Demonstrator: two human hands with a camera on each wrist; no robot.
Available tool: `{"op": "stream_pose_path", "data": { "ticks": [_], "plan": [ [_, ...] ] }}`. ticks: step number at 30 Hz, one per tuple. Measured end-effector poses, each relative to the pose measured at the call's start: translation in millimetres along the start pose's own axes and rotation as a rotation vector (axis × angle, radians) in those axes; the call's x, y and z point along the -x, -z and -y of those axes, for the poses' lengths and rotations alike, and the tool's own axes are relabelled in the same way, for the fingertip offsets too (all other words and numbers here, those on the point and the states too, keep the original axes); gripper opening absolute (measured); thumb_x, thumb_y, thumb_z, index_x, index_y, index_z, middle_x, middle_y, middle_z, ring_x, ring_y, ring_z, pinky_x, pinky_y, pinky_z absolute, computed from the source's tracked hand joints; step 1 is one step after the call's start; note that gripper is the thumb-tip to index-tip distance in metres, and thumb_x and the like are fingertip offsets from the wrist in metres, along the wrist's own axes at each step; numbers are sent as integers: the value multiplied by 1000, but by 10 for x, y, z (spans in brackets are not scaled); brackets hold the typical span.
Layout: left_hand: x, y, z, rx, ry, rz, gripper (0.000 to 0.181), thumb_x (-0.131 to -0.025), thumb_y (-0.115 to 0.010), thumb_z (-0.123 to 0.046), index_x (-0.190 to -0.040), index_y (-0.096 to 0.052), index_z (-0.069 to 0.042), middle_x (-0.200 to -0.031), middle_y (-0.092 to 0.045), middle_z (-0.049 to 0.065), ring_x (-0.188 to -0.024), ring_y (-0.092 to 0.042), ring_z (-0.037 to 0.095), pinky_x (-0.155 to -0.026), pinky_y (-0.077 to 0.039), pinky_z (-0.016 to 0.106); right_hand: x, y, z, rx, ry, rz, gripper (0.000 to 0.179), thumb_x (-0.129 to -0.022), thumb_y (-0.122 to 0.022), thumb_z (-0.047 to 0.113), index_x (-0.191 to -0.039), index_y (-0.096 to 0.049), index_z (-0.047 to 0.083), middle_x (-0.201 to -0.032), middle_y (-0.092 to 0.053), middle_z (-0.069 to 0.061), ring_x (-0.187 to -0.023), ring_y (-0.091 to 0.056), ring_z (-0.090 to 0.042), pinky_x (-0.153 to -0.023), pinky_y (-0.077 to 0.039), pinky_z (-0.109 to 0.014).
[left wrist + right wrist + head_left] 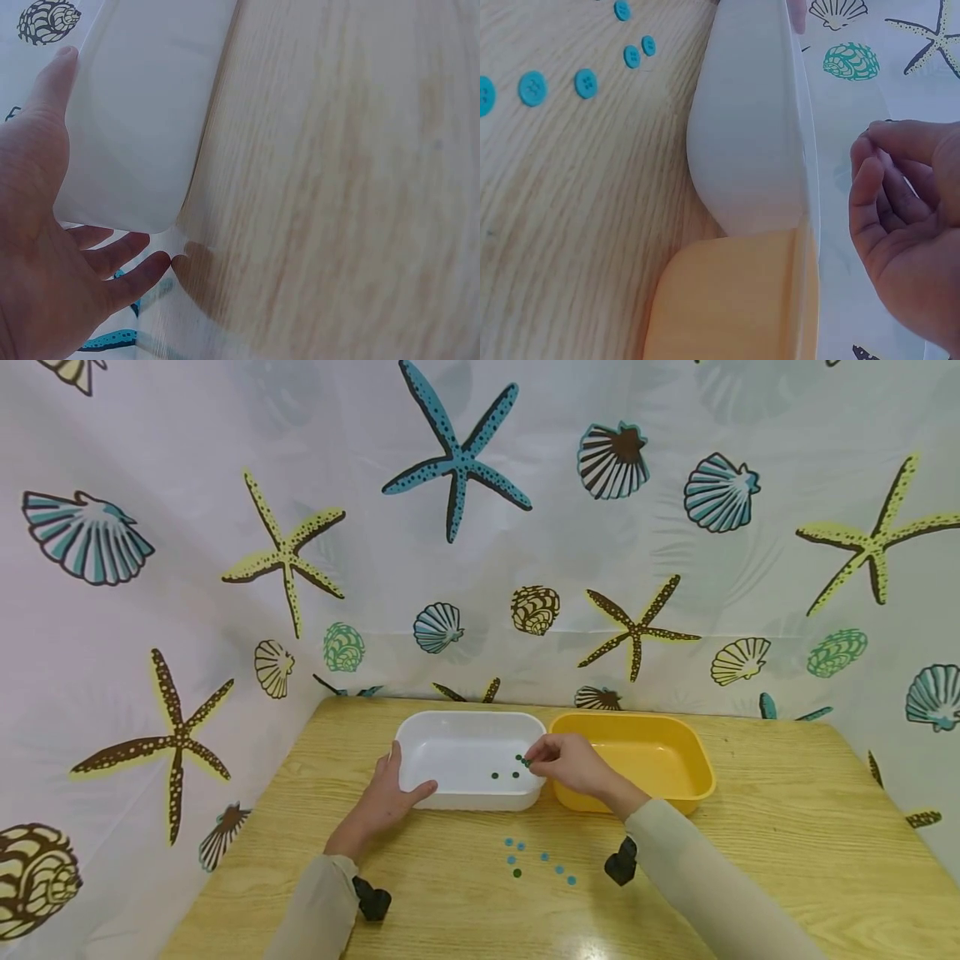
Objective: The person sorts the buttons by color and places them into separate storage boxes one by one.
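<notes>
My left hand (386, 797) grips the left end of a white plastic basin (468, 802), thumb along the front rim. In the left wrist view, its fingers (124, 259) reach round the basin's end wall. Over the basin's right end, my right hand (570, 766) pinches a small green button (528, 764) between thumb and fingertips. Only a dark sliver of it shows in the right wrist view, above the right hand (907, 217). Several other green buttons (495, 776) show at the basin's right side.
A yellow basin (708, 789) stands against the white one's right end. On the wooden table (450, 902) in front lie several blue buttons (544, 857) and one green button (517, 873). A curtain with starfish and shells (525, 552) surrounds the table's back and sides.
</notes>
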State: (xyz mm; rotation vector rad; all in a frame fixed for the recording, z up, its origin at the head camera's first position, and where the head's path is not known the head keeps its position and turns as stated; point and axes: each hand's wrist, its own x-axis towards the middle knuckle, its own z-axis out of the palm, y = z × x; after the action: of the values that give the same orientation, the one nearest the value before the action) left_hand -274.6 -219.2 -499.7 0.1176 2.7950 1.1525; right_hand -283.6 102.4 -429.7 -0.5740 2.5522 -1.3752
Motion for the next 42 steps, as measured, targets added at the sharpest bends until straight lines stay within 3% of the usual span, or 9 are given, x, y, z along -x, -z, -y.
{"op": "stream_pose_path", "data": {
  "ticks": [15, 42],
  "plan": [
    [16, 11, -25, -4, 14, 6, 120, -77, -55, -72, -149, 14, -7, -152, -4, 24, -134, -25, 44, -105, -25, 56, -246, -22, 13, 67, 35, 8, 14, -89, -65, 8, -101, -71, 3, -89, -67, -2, -80, -59, -16, -73, -50, -28],
    [16, 11, -33, -6, 28, 5, 117, -80, -57, -69, -150, 12, -5, -152, -4, 25, -135, -22, 45, -105, -24, 57, -453, -83, -68, 64, -100, -28, 14, -90, -64, 11, -102, -71, 8, -89, -65, -2, -79, -57, -20, -72, -50, -28]
  ]
}}
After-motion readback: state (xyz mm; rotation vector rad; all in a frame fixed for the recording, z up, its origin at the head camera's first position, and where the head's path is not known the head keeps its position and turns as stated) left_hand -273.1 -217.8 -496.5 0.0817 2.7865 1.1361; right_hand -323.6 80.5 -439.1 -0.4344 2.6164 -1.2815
